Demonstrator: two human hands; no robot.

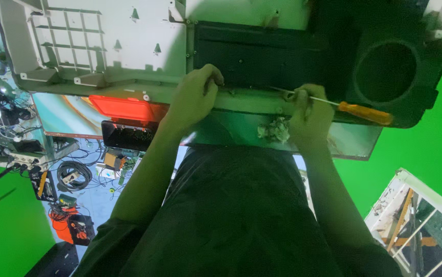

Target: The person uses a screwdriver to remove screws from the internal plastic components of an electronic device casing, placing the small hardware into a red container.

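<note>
Gripping a screwdriver (356,109), right hand (309,119) is closed round its shaft, orange handle sticking out sideways. Left hand (194,97) is curled over the panel (251,56) edge.

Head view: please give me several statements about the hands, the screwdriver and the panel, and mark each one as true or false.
1. The right hand holds a screwdriver with an orange handle. True.
2. The left hand holds a hammer. False: no hammer is visible; the left hand rests on the edge of the dark panel.
3. The dark housing has a large round opening on the right side of the picture. True.
4. The backdrop beside the work is blue. False: it is green.
5. The screwdriver lies alone on the floor. False: it is in the right hand, with its tip at the panel edge.
</note>
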